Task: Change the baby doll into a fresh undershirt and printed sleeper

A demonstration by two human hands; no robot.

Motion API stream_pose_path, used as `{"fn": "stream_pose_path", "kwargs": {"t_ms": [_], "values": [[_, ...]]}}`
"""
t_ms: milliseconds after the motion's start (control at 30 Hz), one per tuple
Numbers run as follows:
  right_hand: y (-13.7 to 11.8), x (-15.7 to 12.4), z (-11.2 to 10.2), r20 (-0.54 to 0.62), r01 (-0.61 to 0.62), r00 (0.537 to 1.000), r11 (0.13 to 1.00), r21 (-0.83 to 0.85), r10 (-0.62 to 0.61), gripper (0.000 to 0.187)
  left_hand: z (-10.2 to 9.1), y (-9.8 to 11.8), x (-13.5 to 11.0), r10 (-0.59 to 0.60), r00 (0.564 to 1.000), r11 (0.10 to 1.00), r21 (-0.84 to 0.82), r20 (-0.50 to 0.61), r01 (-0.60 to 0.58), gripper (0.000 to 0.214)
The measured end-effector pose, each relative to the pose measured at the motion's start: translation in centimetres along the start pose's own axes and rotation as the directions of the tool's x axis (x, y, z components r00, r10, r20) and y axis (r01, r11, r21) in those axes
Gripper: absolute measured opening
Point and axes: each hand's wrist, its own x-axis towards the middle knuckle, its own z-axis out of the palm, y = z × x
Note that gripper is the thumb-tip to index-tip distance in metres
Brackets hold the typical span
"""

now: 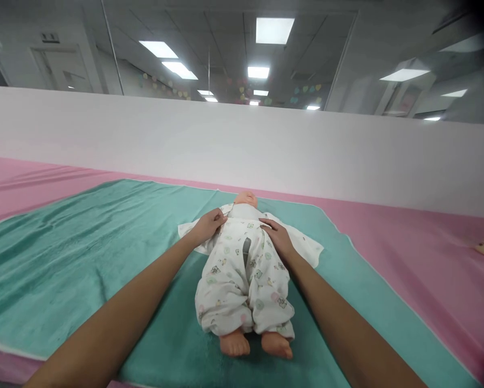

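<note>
White printed pants [228,272] on the baby doll [246,199], 6 o'clock: probably light, floppy, so grab the waistband [242,220] at 9 and 3. Left hand [206,226] seemingly pinches it; right hand [280,237] lies loosely spread.

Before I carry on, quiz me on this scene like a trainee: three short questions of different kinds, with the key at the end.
1. Pick one. The cloth under the doll is: A) yellow, B) teal green, C) black.
2. True or false: the doll's feet are covered.
3. Fill in: the left hand and the right hand are at opposite sides of the ____ of the patterned trousers.

Key: 1. B. 2. False; both are bare. 3. Waist.
</note>
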Motion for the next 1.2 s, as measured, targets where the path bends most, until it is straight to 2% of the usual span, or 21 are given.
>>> {"fn": "stream_pose_path", "kwargs": {"t_ms": [167,233,333,500,633,700,800,900,967,1033,1200], "values": [[2.0,1.0,-0.6,-0.045,-0.033,0.998,0.999,-0.021,0.032,0.029,1.7,-0.7,1.2,0.016,0.982,0.994,0.108,-0.188,0.004,0.026],[2.3,1.1,-0.6,-0.045,-0.04,0.998,0.999,-0.01,0.04,0.03,2.3,-0.9,0.8,0.022,0.98,0.993,0.119,-0.197,0.002,0.025],[2.0,0.7,-0.5,-0.01,-0.016,1.0,1.0,-0.001,0.016,0.029,2.5,-1.2,-0.2,0.004,0.99,0.998,0.067,-0.141,0.006,0.027],[-0.1,-0.7,-0.1,0.002,0.019,1.0,0.999,0.028,-0.019,0.03,1.4,-1.6,-0.7,-0.028,0.998,0.999,-0.041,-0.055,0.026,0.03],[-2.4,-1.0,0.9,0.002,0.084,0.996,0.988,-0.131,-0.084,0.028,0.6,-0.9,-0.7,0.071,0.997,0.992,-0.108,0.035,-0.067,0.024],[-3.6,-0.5,1.7,0.029,0.119,0.993,0.965,-0.233,-0.115,0.025,0.3,-0.3,-0.9,0.089,0.991,0.989,-0.127,0.097,-0.076,0.021],[-5.3,0.7,2.7,0.166,0.169,0.979,0.926,-0.338,-0.118,0.024,0.1,0.4,-1.1,0.099,0.984,0.991,-0.106,0.146,-0.084,0.021],[-6.7,1.6,3.4,0.362,0.229,0.929,0.889,-0.397,-0.077,0.027,0.1,0.7,-1.1,0.133,0.982,0.989,-0.081,0.138,-0.122,0.026],[-7.3,1.9,3.7,0.426,0.258,0.902,0.88,-0.399,-0.072,0.028,-0.1,0.8,-1.1,0.13,0.982,0.99,-0.072,0.139,-0.121,0.028],[-7.8,1.9,3.9,0.413,0.243,0.906,0.91,-0.337,-0.089,0.03,-0.4,0.9,-1.2,0.112,0.978,0.992,-0.076,0.178,-0.1,0.029],[-8.4,1.6,4.3,0.242,0.154,0.962,0.983,-0.101,-0.126,0.033,-1.5,1.2,-1.5,0.119,0.948,0.968,-0.246,0.295,-0.045,0.032]]}}
